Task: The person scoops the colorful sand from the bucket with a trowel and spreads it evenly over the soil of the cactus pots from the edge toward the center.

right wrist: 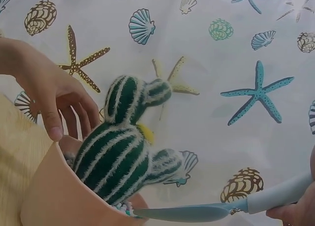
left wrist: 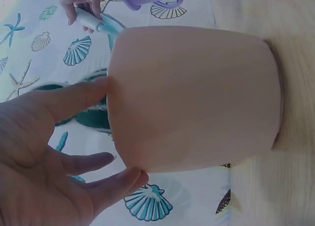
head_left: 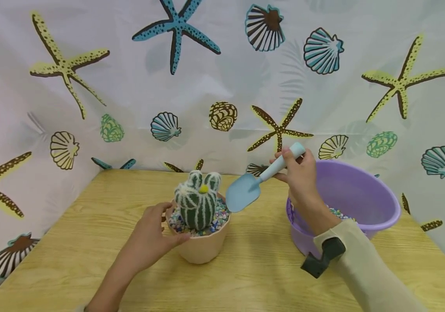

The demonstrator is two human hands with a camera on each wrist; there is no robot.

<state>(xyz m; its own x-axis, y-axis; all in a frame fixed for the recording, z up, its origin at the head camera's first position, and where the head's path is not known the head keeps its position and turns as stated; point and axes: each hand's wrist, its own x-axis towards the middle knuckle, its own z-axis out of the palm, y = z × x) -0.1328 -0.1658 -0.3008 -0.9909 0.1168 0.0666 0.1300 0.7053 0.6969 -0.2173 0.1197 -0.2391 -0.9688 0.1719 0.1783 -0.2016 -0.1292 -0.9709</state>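
Observation:
A peach flowerpot [head_left: 202,251] stands upright on the table, holding a green-and-white fuzzy toy cactus [head_left: 198,213] with a small yellow spot. Multicoloured pebbles [head_left: 221,213] surround the cactus base. My left hand [head_left: 148,236] holds the pot by its rim, thumb and fingers spread apart along the edge. My right hand [head_left: 303,177] grips the pale handle of a light-blue trowel [head_left: 243,193], whose blade tilts down to the pot's right rim. In the right wrist view, the blade tip [right wrist: 184,213] is at the rim; whether it touches cannot be told.
A purple basin [head_left: 355,190] with pebbles [head_left: 339,213] in it stands at the right, partly behind my right forearm. The wooden table [head_left: 253,277] meets a hanging cloth [head_left: 121,91] printed with starfish and shells. A black device [head_left: 324,258] is strapped to my right wrist.

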